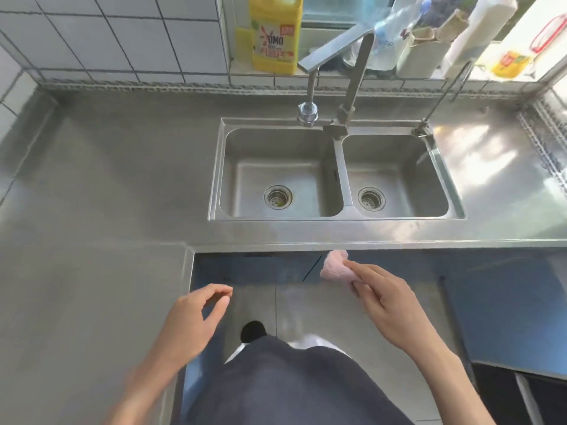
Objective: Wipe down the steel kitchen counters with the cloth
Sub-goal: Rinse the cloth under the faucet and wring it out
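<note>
Wiping not begun, I'd say: right hand (389,305) pinches the pink cloth (335,266) just below the counter (122,179) front edge, left hand (196,317) loose & empty w/ fingers half-curled, so next the cloth must go up flat onto the steel.

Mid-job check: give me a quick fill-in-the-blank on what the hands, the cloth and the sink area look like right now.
1. The pink cloth is held in the ____ hand.
2. The left hand holds ____.
3. The steel sink has ____ basins, each with a drain.
4. The detergent bottle on the ledge behind the sink is ____ in colour.

Missing words: right; nothing; two; yellow
</note>
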`<state>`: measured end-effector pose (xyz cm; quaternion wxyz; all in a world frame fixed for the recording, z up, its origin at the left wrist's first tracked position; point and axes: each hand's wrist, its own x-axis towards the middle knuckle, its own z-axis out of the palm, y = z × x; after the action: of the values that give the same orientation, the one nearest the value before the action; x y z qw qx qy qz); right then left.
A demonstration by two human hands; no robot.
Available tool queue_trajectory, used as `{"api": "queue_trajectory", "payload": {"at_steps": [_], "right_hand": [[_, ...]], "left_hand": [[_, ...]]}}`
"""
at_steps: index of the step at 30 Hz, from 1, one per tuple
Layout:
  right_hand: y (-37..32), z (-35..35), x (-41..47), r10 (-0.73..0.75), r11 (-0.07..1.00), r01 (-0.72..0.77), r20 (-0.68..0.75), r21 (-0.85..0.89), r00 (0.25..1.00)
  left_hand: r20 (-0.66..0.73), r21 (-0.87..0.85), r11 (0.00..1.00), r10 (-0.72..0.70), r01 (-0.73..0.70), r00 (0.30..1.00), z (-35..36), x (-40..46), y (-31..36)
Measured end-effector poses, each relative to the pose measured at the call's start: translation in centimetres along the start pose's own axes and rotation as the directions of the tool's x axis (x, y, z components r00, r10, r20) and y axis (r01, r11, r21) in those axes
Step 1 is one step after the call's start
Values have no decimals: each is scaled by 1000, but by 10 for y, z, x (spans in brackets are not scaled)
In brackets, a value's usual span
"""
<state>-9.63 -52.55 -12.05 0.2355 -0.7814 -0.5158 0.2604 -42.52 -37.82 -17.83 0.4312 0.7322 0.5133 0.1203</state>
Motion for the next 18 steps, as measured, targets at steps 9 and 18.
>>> {"api": "queue_trajectory", "payload": {"at_steps": [9,18], "right_hand": [[-17,-4,65,71,997,-66,-94,50,993],[10,-44,169,-3,1000,4,-67,19,998]], "left_hand": [[122,42,996,73,-79,990,-20,100,14],[12,23,999,40,-40,999,-16,171,45]]}}
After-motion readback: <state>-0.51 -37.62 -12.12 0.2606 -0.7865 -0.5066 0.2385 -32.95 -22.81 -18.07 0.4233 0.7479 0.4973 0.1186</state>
